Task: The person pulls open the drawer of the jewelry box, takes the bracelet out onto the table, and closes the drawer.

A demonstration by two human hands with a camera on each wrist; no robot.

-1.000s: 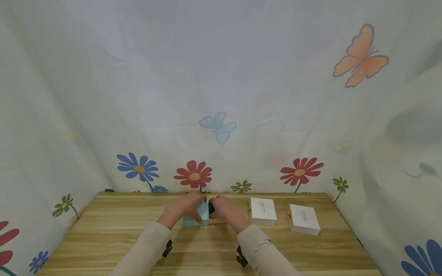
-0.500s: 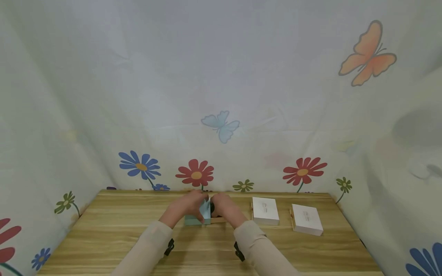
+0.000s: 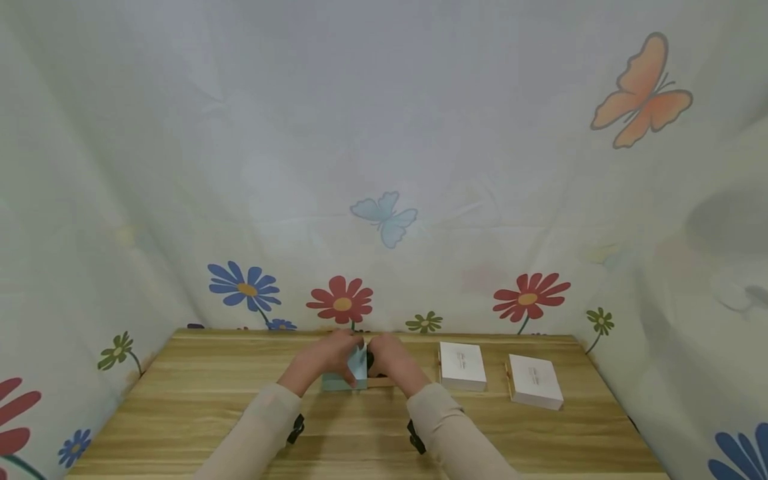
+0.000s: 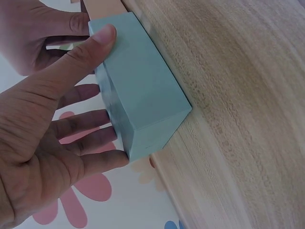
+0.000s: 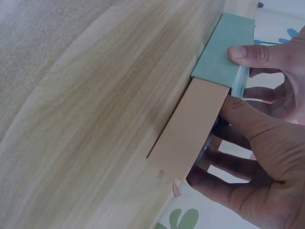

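A teal box (image 4: 143,81) rests on the wooden table in front of me, end to end with a slightly narrower peach-coloured drawer (image 5: 190,124). My left hand (image 3: 327,357) grips the teal box, thumb on its near face and fingers over the opposite side. My right hand (image 3: 393,360) holds the peach-coloured drawer, with the thumb at the rim by the teal end and fingertips towards the other end. Something dark (image 3: 370,361) shows in the drawer between the hands. Most of it is hidden by the right hand, and I cannot tell what it is.
Two white boxes with small printed lettering, one nearer (image 3: 536,381) and one further left (image 3: 462,366), lie on the table to the right. The wooden table (image 3: 180,400) ends at the back against a white cloth (image 3: 288,133) printed with flowers and butterflies.
The head view has shifted slightly. My right hand and forearm have moved a little, and less of the dark thing shows between the hands. The left hand keeps its grip on the teal box.
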